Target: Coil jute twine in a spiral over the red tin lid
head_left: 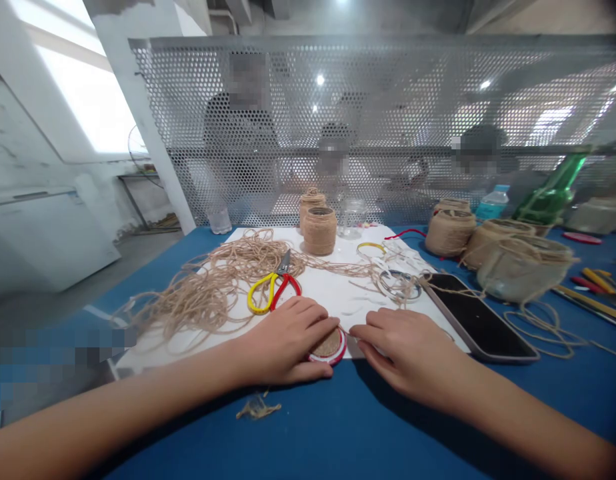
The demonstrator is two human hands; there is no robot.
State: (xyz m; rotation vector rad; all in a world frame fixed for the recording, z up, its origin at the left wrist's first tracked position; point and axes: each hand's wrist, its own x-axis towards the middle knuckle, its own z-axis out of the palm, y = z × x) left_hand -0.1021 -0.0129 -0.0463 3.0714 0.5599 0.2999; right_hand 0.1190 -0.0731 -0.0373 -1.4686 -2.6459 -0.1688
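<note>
My left hand curls over a small round lid with a red rim, its top covered in coiled jute twine, and presses it against the blue table. My right hand lies just to the right of the lid, fingers together, pinching the twine end near the lid's edge. A tangled heap of jute twine lies on a white sheet ahead of my left hand. Scissors with yellow and red handles rest on the twine.
Twine-wrapped jars stand at the back of the sheet, more wrapped jars at the right. A dark phone lies right of my right hand. A green bottle, pencils and a perforated metal screen with people behind it.
</note>
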